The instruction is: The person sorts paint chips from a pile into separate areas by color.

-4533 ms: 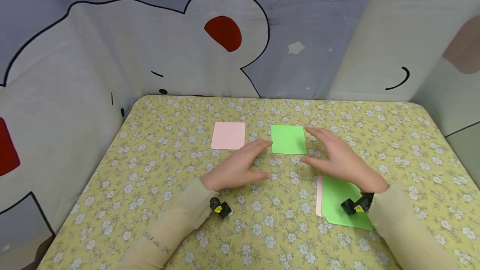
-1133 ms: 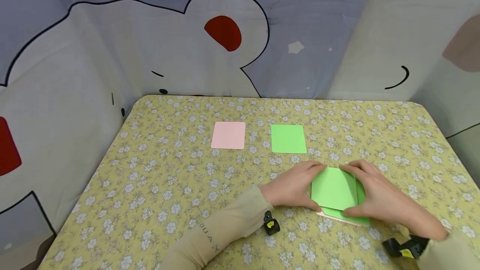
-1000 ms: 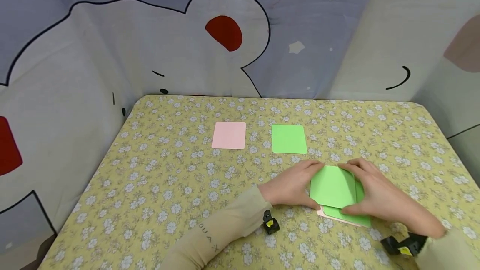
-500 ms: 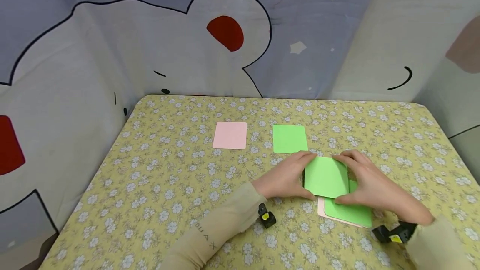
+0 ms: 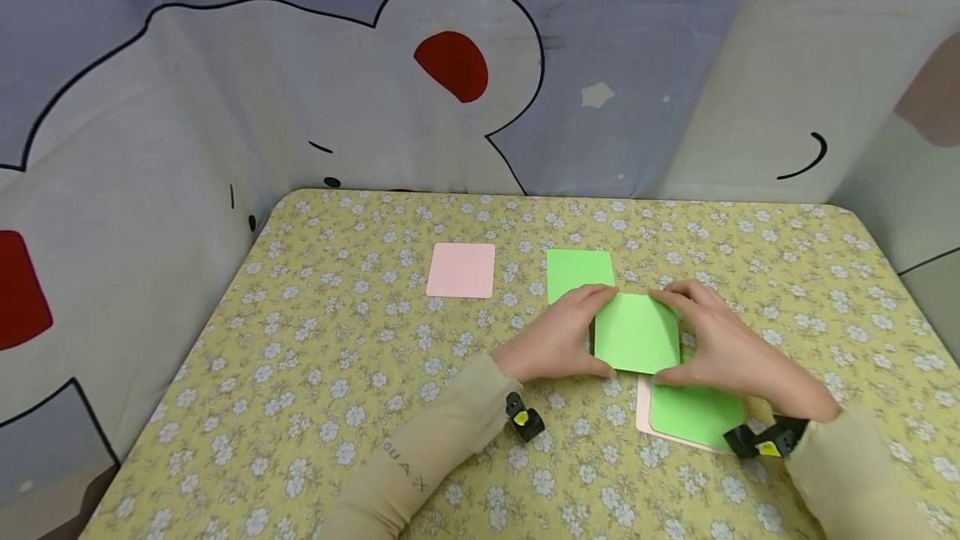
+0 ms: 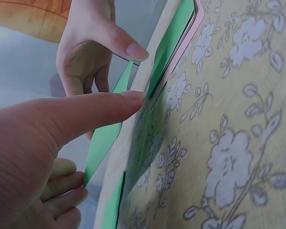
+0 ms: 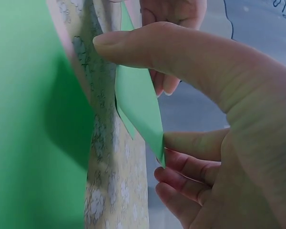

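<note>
A square green paper sheet (image 5: 637, 334) is held between my two hands, raised off the table and bowed slightly in the right wrist view. My left hand (image 5: 555, 342) pinches its left side, thumb at the near corner and fingers at the far one. On the opposite side my right hand (image 5: 723, 352) grips it the same way. The near corners show between thumb and fingers in the left wrist view, where the held sheet (image 6: 104, 143) hangs at a slant. Below and to the right lies a stack, a green sheet (image 5: 697, 417) over a pink one (image 5: 643, 411).
Another green square (image 5: 579, 267) lies flat farther back, its near edge partly covered by my left fingers. A pink square (image 5: 461, 271) lies to its left. All rest on a yellow flowered tablecloth (image 5: 337, 373); a printed curtain (image 5: 300, 90) closes off the back.
Both hands have come from the far green square down to the stack, taken a green sheet off it, and carried that sheet up and leftward. The pink and green squares at the back stayed put.
</note>
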Tool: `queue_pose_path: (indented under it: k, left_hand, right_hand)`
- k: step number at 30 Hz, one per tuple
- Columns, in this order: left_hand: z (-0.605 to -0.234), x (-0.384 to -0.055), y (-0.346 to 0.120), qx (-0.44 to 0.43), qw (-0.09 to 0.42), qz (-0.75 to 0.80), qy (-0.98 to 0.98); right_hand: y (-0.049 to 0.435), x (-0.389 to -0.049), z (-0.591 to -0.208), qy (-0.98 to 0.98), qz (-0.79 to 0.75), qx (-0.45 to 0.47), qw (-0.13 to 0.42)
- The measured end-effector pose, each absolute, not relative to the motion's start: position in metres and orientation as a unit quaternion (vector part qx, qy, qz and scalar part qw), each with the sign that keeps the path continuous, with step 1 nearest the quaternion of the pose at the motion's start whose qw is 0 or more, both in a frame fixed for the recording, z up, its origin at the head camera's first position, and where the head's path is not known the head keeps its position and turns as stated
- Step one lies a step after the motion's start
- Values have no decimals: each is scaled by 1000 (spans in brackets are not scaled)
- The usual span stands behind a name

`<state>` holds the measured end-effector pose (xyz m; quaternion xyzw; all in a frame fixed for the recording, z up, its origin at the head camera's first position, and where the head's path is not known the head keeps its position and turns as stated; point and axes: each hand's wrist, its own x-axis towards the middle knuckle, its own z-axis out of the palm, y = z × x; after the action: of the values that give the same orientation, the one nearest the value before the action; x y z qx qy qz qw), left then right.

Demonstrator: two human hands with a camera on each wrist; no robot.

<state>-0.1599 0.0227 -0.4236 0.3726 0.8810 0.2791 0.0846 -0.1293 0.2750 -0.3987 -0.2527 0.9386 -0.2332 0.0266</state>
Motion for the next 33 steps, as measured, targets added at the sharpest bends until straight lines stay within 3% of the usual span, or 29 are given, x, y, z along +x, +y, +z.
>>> queue_pose_path:
  k: [33]
  left_hand:
    - [-421,-193,-7,328,92,285,896]
  right_hand:
    - [246,-168,-402,930,-273,-237,61]
